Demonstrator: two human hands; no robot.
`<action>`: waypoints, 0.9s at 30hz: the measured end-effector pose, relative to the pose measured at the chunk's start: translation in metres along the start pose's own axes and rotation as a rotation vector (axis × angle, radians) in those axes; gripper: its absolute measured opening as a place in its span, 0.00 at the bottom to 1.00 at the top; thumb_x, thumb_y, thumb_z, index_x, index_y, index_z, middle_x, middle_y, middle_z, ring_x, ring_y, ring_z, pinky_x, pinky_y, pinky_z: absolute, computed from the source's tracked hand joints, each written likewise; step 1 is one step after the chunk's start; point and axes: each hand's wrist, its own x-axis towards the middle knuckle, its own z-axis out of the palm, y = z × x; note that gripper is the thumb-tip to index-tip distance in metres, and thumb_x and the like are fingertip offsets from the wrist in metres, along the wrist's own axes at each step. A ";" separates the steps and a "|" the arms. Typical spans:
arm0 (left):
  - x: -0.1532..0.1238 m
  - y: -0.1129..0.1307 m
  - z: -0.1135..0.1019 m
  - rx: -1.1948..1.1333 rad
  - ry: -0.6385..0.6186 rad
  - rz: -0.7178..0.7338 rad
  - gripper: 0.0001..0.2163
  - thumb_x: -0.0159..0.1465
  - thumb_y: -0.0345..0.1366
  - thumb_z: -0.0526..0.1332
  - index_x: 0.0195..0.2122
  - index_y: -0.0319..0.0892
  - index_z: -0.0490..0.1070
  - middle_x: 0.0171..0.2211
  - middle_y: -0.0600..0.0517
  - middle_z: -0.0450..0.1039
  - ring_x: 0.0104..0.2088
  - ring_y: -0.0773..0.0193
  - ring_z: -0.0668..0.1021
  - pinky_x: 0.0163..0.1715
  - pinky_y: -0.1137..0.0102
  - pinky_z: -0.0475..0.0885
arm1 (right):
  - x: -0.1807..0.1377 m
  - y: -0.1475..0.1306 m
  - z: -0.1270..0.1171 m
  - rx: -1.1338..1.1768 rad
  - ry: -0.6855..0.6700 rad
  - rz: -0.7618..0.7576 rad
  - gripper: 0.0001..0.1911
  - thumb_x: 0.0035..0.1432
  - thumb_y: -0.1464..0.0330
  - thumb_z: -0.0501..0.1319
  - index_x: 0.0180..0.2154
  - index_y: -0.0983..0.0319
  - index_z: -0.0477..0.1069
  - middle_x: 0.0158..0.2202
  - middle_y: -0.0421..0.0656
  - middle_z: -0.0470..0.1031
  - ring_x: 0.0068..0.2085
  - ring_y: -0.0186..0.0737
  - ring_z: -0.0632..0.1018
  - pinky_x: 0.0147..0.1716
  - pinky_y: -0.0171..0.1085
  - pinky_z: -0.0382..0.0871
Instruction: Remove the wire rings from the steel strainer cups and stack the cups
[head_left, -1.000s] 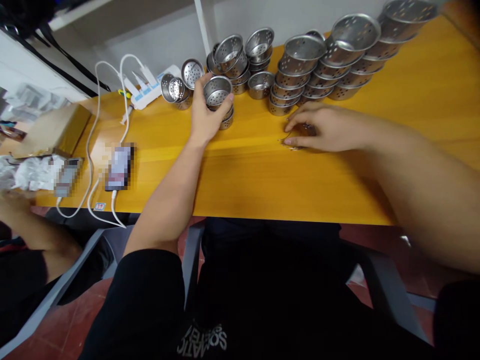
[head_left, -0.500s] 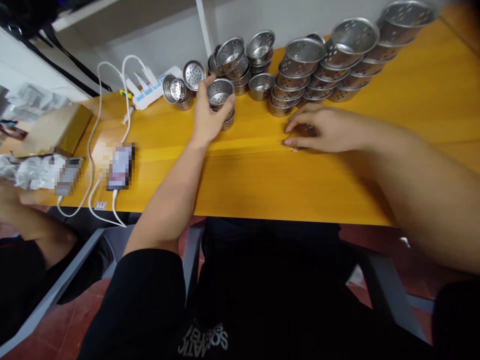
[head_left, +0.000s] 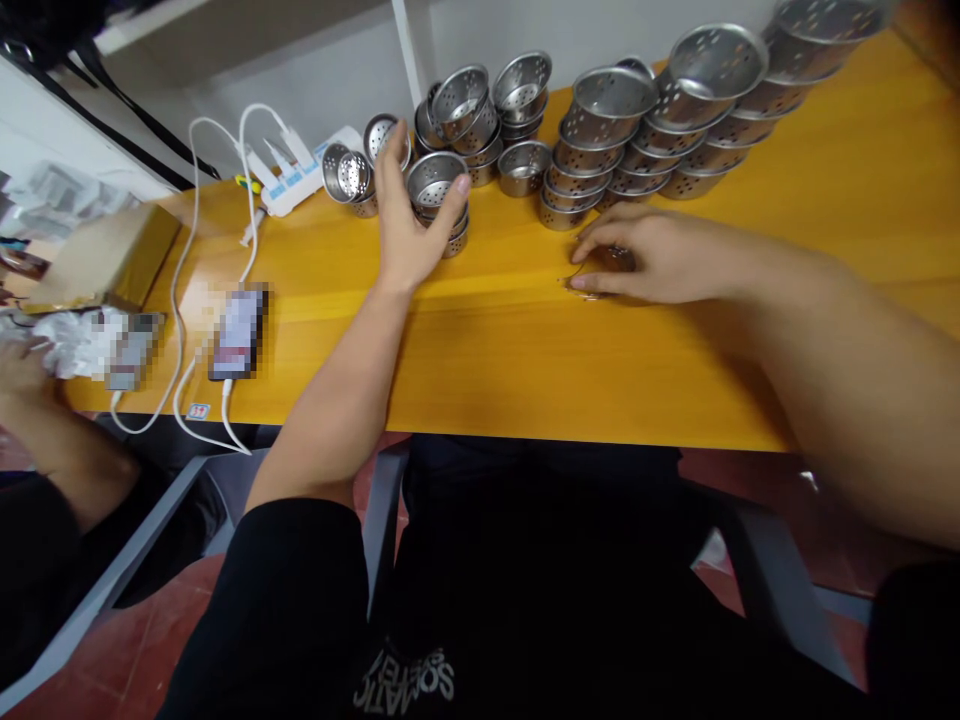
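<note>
My left hand (head_left: 409, 225) has its thumb and fingers spread on either side of a short stack of perforated metal cups (head_left: 439, 185); whether the skin touches the rim I cannot tell. On the table, my right hand (head_left: 637, 255) curls its fingers and thumb around a shiny perforated metal cup (head_left: 589, 290), mostly hidden under the hand. Just behind the right hand stands a taller stack of the same cups (head_left: 574, 185). A single low cup (head_left: 523, 168) sits between the two hands, farther back.
More cup stacks (head_left: 709, 85) line the back right. Left of my left hand are tilted cups (head_left: 346, 178), a white power strip (head_left: 300, 185), charging cables and a phone (head_left: 238, 335). A cardboard box (head_left: 112, 255) and another person's arm (head_left: 67, 440) are at far left.
My left hand's fingers have spread wider and shifted slightly left around the cup stack. My right hand stays in place. The other person's hand at far left has moved up.
</note>
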 end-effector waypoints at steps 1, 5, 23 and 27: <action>-0.002 0.005 -0.003 -0.005 0.029 0.002 0.51 0.76 0.76 0.68 0.95 0.81 0.50 0.86 0.56 0.79 1.00 0.52 0.54 0.93 0.31 0.70 | 0.000 0.000 0.000 -0.001 0.002 -0.001 0.29 0.78 0.30 0.66 0.59 0.40 0.88 0.61 0.52 0.87 0.63 0.70 0.86 0.73 0.75 0.83; -0.017 0.033 0.007 -0.096 0.197 0.040 0.37 0.86 0.71 0.57 0.92 0.73 0.60 0.92 0.51 0.69 1.00 0.39 0.55 0.92 0.28 0.71 | 0.001 0.004 -0.002 -0.032 -0.011 0.001 0.28 0.78 0.32 0.66 0.57 0.43 0.87 0.58 0.53 0.87 0.61 0.70 0.85 0.71 0.74 0.83; 0.082 0.055 0.069 0.126 -0.273 -0.275 0.30 0.86 0.37 0.68 0.87 0.45 0.70 0.88 0.41 0.74 0.89 0.33 0.69 0.95 0.38 0.62 | 0.004 0.005 -0.006 -0.004 -0.033 -0.020 0.26 0.83 0.38 0.63 0.49 0.50 0.84 0.50 0.53 0.83 0.52 0.60 0.81 0.61 0.60 0.80; 0.049 0.110 0.036 0.377 -0.313 -0.281 0.28 0.83 0.23 0.62 0.83 0.38 0.77 0.84 0.32 0.77 0.83 0.35 0.81 0.84 0.45 0.79 | 0.005 0.006 -0.003 -0.032 -0.032 -0.002 0.23 0.82 0.40 0.66 0.50 0.50 0.84 0.51 0.53 0.84 0.53 0.61 0.81 0.61 0.60 0.80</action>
